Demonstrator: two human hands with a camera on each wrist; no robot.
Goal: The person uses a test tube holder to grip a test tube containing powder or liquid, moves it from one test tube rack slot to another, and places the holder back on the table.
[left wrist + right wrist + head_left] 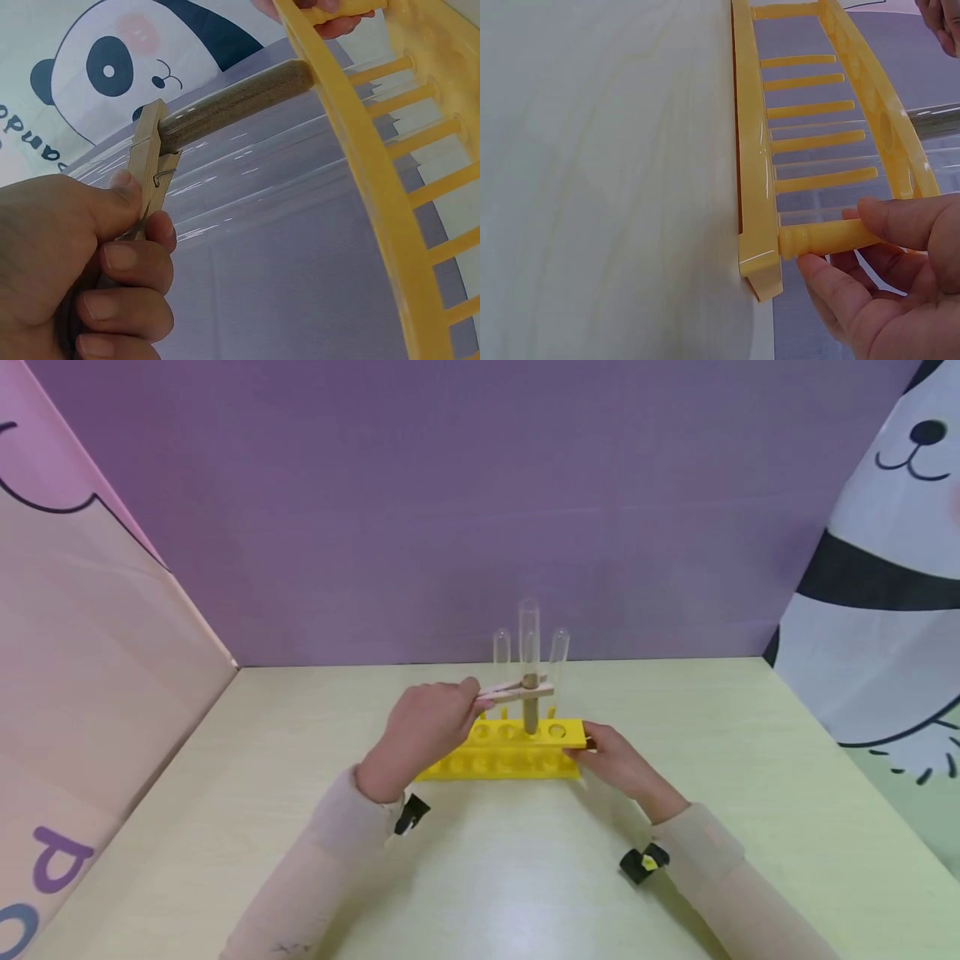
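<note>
My left hand point(427, 725) grips a wooden test tube clamp point(513, 693) by its handle. The clamp's jaws close round an upright test tube point(531, 713) holding grey-brown matter. That tube's rounded bottom is at a hole in the top plate of a yellow test tube rack point(495, 768); whether it has entered the hole I cannot tell. At the rack's right end, my right hand point(618, 762) holds the yellow end post point(829, 238) between thumb and fingers. Behind the held tube, clear test tubes point(502, 647) stand bottom up at the rack's rear pegs point(817, 141).
The rack stands on a pale wood-look table point(480, 877). Behind rises a purple backdrop point(375, 510), with printed panels on both sides, one showing a panda point(892, 552). Black wrist cameras point(643, 863) sit at both cuffs.
</note>
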